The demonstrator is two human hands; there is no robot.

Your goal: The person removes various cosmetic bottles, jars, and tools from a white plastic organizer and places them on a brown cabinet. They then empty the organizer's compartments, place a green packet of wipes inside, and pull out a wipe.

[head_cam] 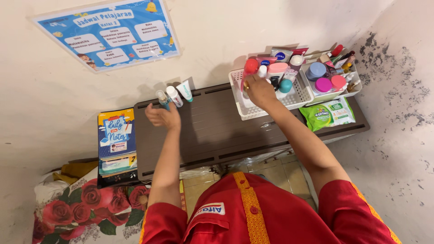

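1. two bare arms reach out from our red shirt (253, 217) over a dark brown table (212, 135) set against a pale wall (49, 90).
2. our left hand (162, 116) sits at the back left of the table, fingers loosely curled around the base of a small bluish bottle (162, 97); the grip looks light, though we cannot tell for sure whether the fingers fully close on it.
3. just beside that bottle stand a white bottle (174, 96) and a white tube with a teal end (185, 90), all three in a short row leaning toward the wall.
4. our right hand (260, 90) is down inside a white slotted basket (246, 108) at the back right of the table, fingers bunched among the things there; what it pinches is hidden by the hand itself.
5. around that hand the basket holds a bottle with a red cap (251, 67), a pink-capped jar (277, 68) and a teal-topped roll-on (285, 85).
6. a second white tray (355, 88) touches the basket on its right, packed with a blue-lidded jar (316, 71), a magenta lid (323, 84) and small tubes.
7. a green packet of wipes (327, 114) lies flat in front of the tray.
8. left of the table, a stack of colourful notebooks (116, 142) rests above a rose-print cloth (86, 203).
9. a blue poster (108, 34) hangs tilted on the wall.
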